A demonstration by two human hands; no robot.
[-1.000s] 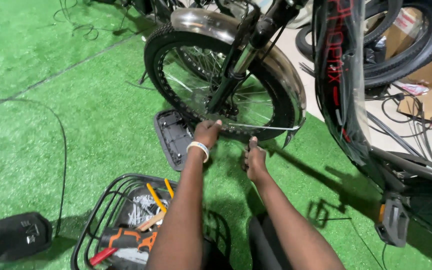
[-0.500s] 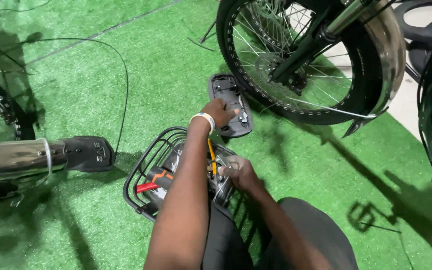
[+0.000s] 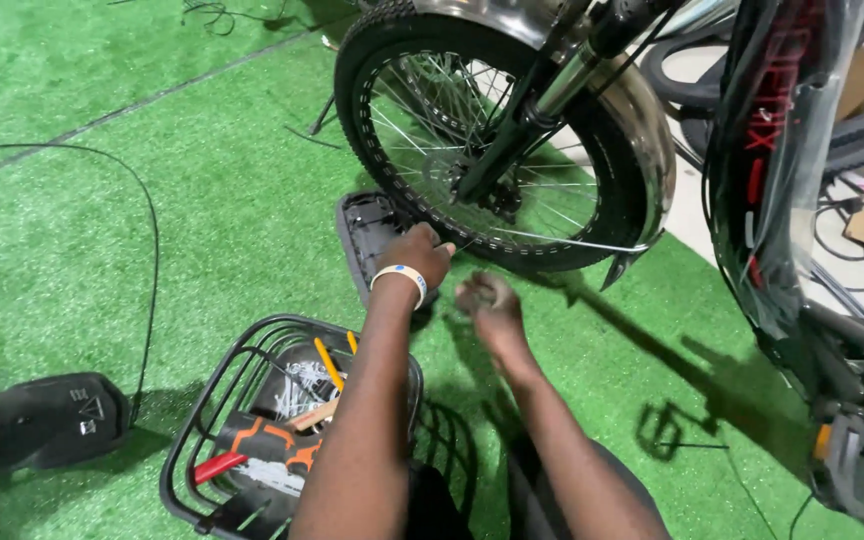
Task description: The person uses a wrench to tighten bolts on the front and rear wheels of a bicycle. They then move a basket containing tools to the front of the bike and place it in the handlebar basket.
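My left hand, with a white wristband, lies curled over the right edge of a black plastic panel that lies flat on the green turf just below the bicycle's front wheel. One fingertip points at the tyre. My right hand hovers blurred a little to the right and nearer to me. Its fingers are closed in a loose fist, and what it holds, if anything, is hidden. A chrome mudguard arches over the wheel.
A black wire basket with orange-handled tools, yellow screwdrivers and white zip ties sits under my left forearm. A black cable loops across the turf. A dark boxy part lies bottom left. A second bike frame and a pedal crowd the right side.
My right hand has come up out of the basket towards the wheel. My left hand has stayed on the black panel. My view has swung right again, back towards the wheel.
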